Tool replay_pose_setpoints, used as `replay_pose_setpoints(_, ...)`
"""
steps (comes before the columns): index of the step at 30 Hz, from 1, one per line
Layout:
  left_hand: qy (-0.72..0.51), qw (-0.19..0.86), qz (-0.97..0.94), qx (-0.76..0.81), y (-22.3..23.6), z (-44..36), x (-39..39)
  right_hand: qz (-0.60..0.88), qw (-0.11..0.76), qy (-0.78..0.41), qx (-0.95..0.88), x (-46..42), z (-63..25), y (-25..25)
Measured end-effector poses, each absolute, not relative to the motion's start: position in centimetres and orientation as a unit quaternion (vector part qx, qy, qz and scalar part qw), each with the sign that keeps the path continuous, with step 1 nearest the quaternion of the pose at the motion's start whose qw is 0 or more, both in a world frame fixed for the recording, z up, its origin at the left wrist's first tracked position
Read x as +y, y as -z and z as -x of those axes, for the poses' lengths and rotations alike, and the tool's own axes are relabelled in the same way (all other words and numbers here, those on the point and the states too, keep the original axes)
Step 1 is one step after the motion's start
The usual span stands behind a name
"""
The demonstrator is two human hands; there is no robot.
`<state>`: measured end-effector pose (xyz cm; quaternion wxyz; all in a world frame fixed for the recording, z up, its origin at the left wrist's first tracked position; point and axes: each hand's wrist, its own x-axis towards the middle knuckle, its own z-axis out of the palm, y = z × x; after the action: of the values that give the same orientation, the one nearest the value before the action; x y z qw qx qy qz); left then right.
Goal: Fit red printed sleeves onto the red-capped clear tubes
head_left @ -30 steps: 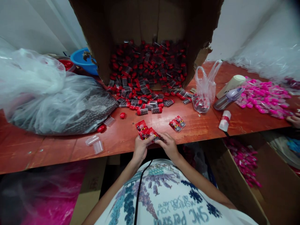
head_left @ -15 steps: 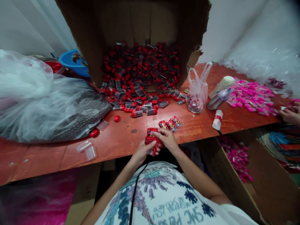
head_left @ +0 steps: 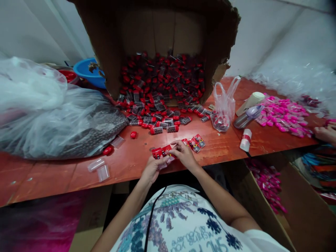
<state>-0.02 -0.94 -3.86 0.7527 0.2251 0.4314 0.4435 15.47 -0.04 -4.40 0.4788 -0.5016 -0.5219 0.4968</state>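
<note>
Over the table's front edge, my left hand point(head_left: 152, 168) is closed on small red printed labels point(head_left: 160, 152) with dark figures on them. Fingertips of my right hand point(head_left: 184, 154) pinch at the right end of these labels; exactly what lies between them is hard to make out. Just beyond my right hand lie several red printed packets point(head_left: 196, 142) in a short row. A heap of clear tubes with red caps point(head_left: 160, 122), filled with dark beads, spills towards me. A single red cap point(head_left: 133, 134) sits apart from it.
A torn cardboard box point(head_left: 220, 38) lies behind the heap. At left are a plastic bag of dark beads point(head_left: 86, 129) and clear tubes point(head_left: 103, 173). On the right stand a small plastic bag point(head_left: 223, 108), a bottle point(head_left: 248, 116), pink pieces point(head_left: 283, 113) and another person's hand point(head_left: 325, 134).
The red labels have turned from upright to lying nearly sideways, spread to the left of my right hand. Both hands stay close together. The whole view has shifted slightly.
</note>
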Motion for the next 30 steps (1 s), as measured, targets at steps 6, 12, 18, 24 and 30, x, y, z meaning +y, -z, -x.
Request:
replay_pose_setpoints(6,-0.48,0.735,-0.154,0.453,4.2,0.0,-0.5,0.49,0.363,-0.42,-0.672,2.3,-16.1,4.1)
replay_pose_setpoints(12,-0.538,0.689,-0.11,0.473,4.4,0.5,-0.2,0.692,0.209,-0.197,-0.663,7.9,-15.6,4.5)
replay_pose_setpoints(18,-0.593,0.66,-0.041,0.46,4.7,0.8,0.5,0.702,0.069,-0.087,-0.704,8.1,-12.3,4.6)
replay_pose_setpoints(24,-0.608,0.66,0.027,0.44,4.8,1.5,1.4,0.641,0.135,-0.104,-0.748,4.0,-13.5,6.3)
replay_pose_setpoints(30,-0.601,0.667,0.061,0.436,4.9,1.0,2.1,0.539,0.358,-0.243,-0.723,-0.4,-14.9,5.9)
